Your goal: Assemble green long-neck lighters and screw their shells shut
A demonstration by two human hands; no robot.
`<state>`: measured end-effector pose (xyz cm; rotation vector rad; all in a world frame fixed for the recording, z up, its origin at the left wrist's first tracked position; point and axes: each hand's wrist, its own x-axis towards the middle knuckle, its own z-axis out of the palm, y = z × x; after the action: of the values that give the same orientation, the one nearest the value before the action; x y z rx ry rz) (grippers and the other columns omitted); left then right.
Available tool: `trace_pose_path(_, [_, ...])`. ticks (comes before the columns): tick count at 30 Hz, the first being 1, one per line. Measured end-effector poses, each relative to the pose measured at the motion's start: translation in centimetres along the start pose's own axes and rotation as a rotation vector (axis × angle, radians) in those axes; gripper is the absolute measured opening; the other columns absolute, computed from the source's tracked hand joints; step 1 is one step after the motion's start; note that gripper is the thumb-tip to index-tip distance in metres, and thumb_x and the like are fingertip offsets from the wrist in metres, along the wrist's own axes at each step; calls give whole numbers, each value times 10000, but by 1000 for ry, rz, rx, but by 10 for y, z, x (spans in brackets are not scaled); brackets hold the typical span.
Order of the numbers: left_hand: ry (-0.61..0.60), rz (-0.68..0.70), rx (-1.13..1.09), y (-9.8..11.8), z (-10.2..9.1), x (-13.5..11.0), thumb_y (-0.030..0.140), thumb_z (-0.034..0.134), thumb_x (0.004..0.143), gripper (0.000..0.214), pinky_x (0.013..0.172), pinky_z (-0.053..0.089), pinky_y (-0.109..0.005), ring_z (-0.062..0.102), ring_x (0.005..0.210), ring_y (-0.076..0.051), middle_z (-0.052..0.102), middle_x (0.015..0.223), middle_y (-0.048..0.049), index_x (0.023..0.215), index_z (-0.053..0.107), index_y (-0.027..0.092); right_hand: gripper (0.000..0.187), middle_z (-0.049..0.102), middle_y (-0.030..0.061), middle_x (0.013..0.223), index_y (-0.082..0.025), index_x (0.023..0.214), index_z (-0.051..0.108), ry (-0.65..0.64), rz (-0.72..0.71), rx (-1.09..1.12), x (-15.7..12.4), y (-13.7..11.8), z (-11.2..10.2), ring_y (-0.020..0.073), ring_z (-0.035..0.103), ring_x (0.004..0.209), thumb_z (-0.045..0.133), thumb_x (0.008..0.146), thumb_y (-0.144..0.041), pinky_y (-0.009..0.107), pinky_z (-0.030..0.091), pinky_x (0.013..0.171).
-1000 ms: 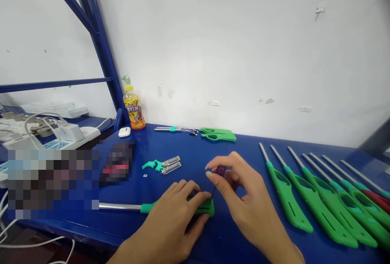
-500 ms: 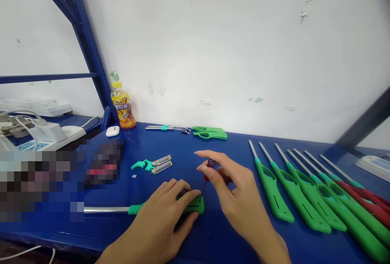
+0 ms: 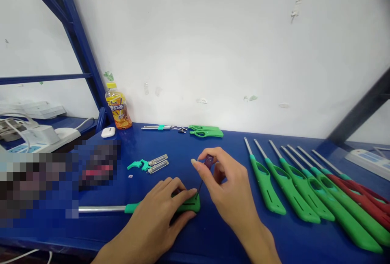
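A green long-nosed lighter [image 3: 190, 205] with a metal tube [image 3: 100, 209] lies near the front edge of the blue bench [image 3: 213, 231]. My left hand [image 3: 158, 213] lies over its handle, fingers pressed down on it. My right hand [image 3: 227, 187] pinches a small screwdriver [image 3: 208, 161] with a dark purple-red handle, its thin shaft angled down to the lighter's handle end beside my left fingertips.
A row of several green lighters [image 3: 289, 187] and red ones [image 3: 362, 199] lies at the right. Loose green and metal parts [image 3: 148, 164] sit at mid-bench; green shells [image 3: 205, 132], a thin tube [image 3: 161, 127], a juice bottle [image 3: 117, 107] and a white earbud case [image 3: 108, 132] stand by the wall. A power strip [image 3: 42, 138] lies far left.
The view has drifted, so everything sits further left in the picture. My right hand has turned slightly on the screwdriver; my left hand stays on the lighter.
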<state>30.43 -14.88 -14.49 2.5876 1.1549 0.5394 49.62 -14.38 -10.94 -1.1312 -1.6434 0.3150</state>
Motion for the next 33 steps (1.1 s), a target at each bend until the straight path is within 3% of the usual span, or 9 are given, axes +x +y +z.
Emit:
trace_pose_path(2, [9, 4, 5, 0, 0, 0, 173, 668, 1024, 360, 957, 543, -490, 635, 1073, -280, 670, 1172, -48, 1371, 658, 272, 70, 654, -54, 859, -276, 1067, 684, 9, -4, -29, -1, 0, 1, 101, 485, 560, 668, 1027, -331, 270, 420, 602])
trace_pose_path(6, [-5, -9, 1, 1, -1, 0, 170, 637, 1034, 337, 990, 535, -510, 638, 1078, -282, 669, 1169, -48, 1355, 665, 268, 248, 707, -34, 1122, -332, 1316, 646, -99, -31, 61, -5, -4, -2, 98, 571, 654, 558, 1086, -303, 265, 474, 688])
trace_pose_path(9, [-8, -12, 0, 0, 0, 0, 176, 635, 1034, 331, 1013, 525, -529, 634, 1081, -282, 669, 1170, -46, 1350, 660, 270, 242, 728, -58, 1099, -349, 1272, 672, -140, -62, 152, -6, -5, -3, 94, 605, 702, 550, 1085, -255, 234, 474, 670])
trace_pose_path(15, [12, -10, 31, -1, 2, -1, 196, 661, 1017, 321, 1014, 531, -547, 624, 1156, -321, 673, 1253, -64, 1326, 663, 283, 148, 685, -98, 849, -327, 1102, 718, -82, -89, 119, -3, -4, 0, 82, 468, 558, 745, 977, -253, 226, 430, 602])
trace_pose_path(20, [34, 14, 27, -3, 4, -4, 190, 657, 1017, 327, 1000, 532, -554, 629, 1143, -318, 670, 1283, -59, 1328, 652, 294, 153, 688, -93, 860, -323, 1103, 720, -66, -98, 79, -4, -4, 2, 76, 473, 561, 765, 968, -265, 215, 423, 581])
trace_pose_path(25, [39, 23, 17, -3, 3, -3, 188, 656, 1029, 366, 991, 540, -513, 636, 1090, -281, 664, 1201, -51, 1384, 637, 274, 162, 731, -92, 908, -337, 1148, 706, 178, -59, 110, -3, 0, -7, 58, 474, 494, 723, 998, -279, 196, 429, 513])
trace_pose_path(28, [35, 18, 15, -1, 1, -3, 184, 657, 1027, 372, 993, 546, -507, 639, 1097, -280, 659, 1204, -52, 1388, 645, 273, 81, 751, -75, 920, -304, 1094, 696, 264, -40, -15, -1, 9, -12, 62, 461, 452, 690, 1020, -272, 215, 416, 488])
trace_pose_path(30, [30, 10, 18, 0, 1, -2, 185, 650, 1029, 378, 989, 550, -511, 639, 1096, -283, 658, 1205, -55, 1396, 642, 273, 84, 765, -59, 937, -289, 1097, 677, 192, -66, -191, -1, 16, -12, 79, 500, 469, 639, 1045, -234, 235, 424, 527])
trace_pose_path(33, [27, 8, 28, 0, 1, -1, 186, 637, 1032, 380, 998, 548, -529, 640, 1096, -289, 657, 1209, -60, 1403, 636, 269, 172, 787, -41, 1100, -288, 1094, 641, 28, -131, -364, -3, 24, -7, 126, 665, 653, 576, 1045, -137, 261, 417, 604])
